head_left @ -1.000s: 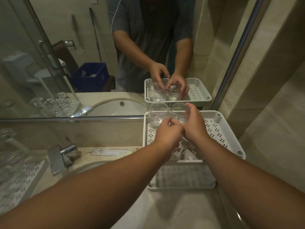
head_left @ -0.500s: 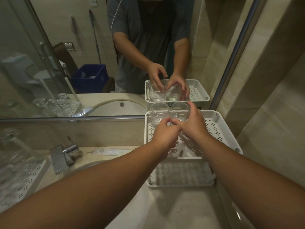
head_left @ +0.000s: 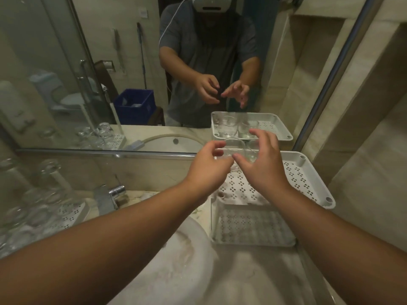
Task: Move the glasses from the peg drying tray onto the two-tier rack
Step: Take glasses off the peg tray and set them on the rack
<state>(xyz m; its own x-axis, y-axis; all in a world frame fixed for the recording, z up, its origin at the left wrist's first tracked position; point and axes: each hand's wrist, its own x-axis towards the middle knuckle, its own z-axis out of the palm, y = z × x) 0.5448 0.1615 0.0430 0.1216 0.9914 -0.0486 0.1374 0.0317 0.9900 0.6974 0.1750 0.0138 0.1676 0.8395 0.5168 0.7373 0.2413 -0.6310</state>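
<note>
A white two-tier rack point(head_left: 306, 172) stands at the right of the counter against the mirror. Two clear glasses point(head_left: 234, 148) sit side by side at the back left of its top tier. My left hand point(head_left: 209, 170) and my right hand point(head_left: 262, 166) hover just in front of them with fingers spread, holding nothing. The rack's lower tier point(head_left: 251, 225) lies bare below. At the far left the peg drying tray point(head_left: 72, 212) holds several clear glasses point(head_left: 47, 175).
A chrome tap point(head_left: 110, 194) stands behind the white basin point(head_left: 176, 260), between tray and rack. The mirror point(head_left: 132, 73) runs along the back above a metal ledge. A tiled wall point(head_left: 363, 150) closes the right side.
Both hands have let go of the two glasses on the top tier and pulled back toward me, fingers now spread. The view has tilted up a little.
</note>
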